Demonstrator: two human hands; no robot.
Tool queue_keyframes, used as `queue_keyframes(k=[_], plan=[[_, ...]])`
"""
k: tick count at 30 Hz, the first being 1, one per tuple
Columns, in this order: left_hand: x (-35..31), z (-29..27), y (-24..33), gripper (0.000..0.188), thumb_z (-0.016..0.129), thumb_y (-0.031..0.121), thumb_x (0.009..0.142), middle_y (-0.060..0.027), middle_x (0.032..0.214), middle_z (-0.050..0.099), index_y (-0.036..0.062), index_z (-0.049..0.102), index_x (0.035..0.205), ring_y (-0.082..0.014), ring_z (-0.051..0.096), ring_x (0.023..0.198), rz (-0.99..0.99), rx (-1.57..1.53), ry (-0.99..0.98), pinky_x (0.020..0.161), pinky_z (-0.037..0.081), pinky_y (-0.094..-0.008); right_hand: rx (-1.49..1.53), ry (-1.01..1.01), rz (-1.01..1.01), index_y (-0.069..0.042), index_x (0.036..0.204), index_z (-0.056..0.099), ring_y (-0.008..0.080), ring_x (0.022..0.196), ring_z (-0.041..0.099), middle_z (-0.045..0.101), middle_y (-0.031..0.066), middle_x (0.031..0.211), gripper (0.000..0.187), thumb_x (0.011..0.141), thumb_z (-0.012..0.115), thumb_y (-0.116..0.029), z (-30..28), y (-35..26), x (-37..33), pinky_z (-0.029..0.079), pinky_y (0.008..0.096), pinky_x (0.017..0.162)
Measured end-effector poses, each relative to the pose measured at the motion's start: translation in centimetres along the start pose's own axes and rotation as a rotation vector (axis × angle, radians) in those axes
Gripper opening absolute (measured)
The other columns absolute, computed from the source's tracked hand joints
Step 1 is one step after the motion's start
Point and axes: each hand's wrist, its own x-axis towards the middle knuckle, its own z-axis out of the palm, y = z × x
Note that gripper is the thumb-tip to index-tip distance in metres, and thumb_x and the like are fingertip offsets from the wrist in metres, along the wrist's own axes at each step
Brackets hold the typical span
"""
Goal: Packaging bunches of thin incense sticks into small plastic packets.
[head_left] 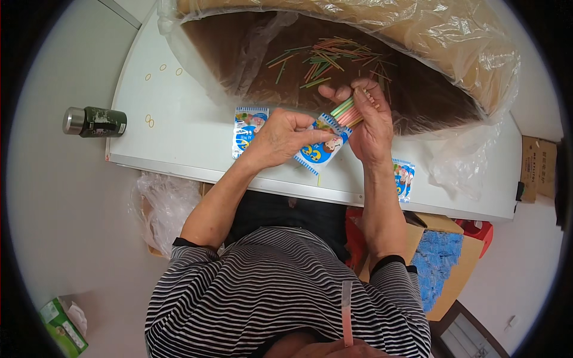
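My left hand (276, 141) pinches a small blue-and-white packet (315, 154) between thumb and fingers, tilted above the table's near edge. In my right hand (371, 132) is a bundle of thin pink and green sticks (347, 114), with the fingers curled round it. The sticks' lower ends meet the packet's upper edge; how far they reach inside I cannot tell. Beyond my hands, several loose coloured sticks (325, 58) lie scattered in a large brown box (221, 45) lined with clear plastic. Another packet (243, 132) lies flat beside my left hand.
More packets (403, 179) lie right of my right forearm on the white table (179, 134). Yellow rings (149, 121) and a dark green flask (102, 122) are at the left. Below the table stand a carton of blue packets (436, 262) and a plastic-lined box (167, 209).
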Motion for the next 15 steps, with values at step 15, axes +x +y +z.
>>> queue_keyframes(k=[15], plan=[[1.3, -0.5, 0.2, 0.030, 0.071, 0.028, 0.091, -0.0009, 0.075, 0.069, -0.0016, 0.074, 0.092, -0.0015, 0.058, 0.068, -0.013, -0.068, 0.020, 0.059, 0.047, -0.0203, 0.149, 0.102, -0.166, -0.004, 0.114, 0.055, 0.0370, 0.123, 0.055, 0.064, 0.0120, 0.101, 0.016, 0.102, 0.049, -0.013, -0.9, 0.7, 2.0, 0.030, 0.0521, 0.116]])
